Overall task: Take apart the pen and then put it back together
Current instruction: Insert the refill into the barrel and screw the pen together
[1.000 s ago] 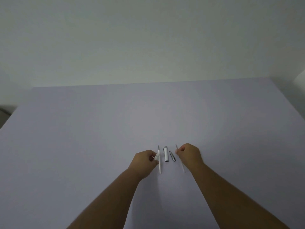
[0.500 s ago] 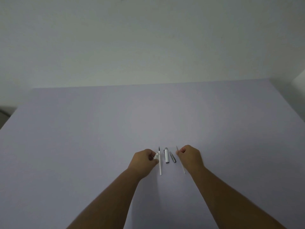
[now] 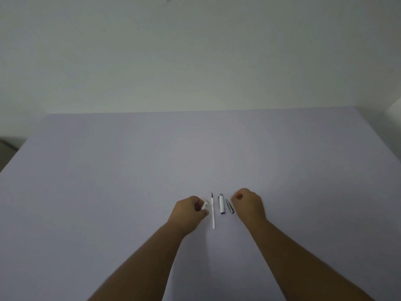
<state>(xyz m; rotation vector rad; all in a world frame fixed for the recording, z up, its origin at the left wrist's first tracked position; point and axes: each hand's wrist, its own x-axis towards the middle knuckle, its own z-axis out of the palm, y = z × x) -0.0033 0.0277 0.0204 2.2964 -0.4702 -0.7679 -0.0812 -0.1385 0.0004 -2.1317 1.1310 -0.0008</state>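
Note:
The pen lies in pieces on the pale table (image 3: 152,170). A long white refill (image 3: 213,211) with a dark tip points away from me. To its right lie a short white cap section (image 3: 221,203) with a silver end and a small grey cone tip (image 3: 229,205). My left hand (image 3: 188,210) is just left of the refill, pinching a short white barrel piece (image 3: 205,205). Right of the cone, my right hand (image 3: 249,204) is curled, its fingertips closed at the end of a thin grey rod (image 3: 234,192), most of which the hand hides.
The table's far edge meets a plain wall (image 3: 195,61). Its left edge (image 3: 13,157) and right edge (image 3: 382,137) slope off at the sides. Both my forearms come in from the bottom of the view.
My right hand has slid over the thin rod, which showed along its full length before. My left hand has drawn the white piece slightly left, away from the refill.

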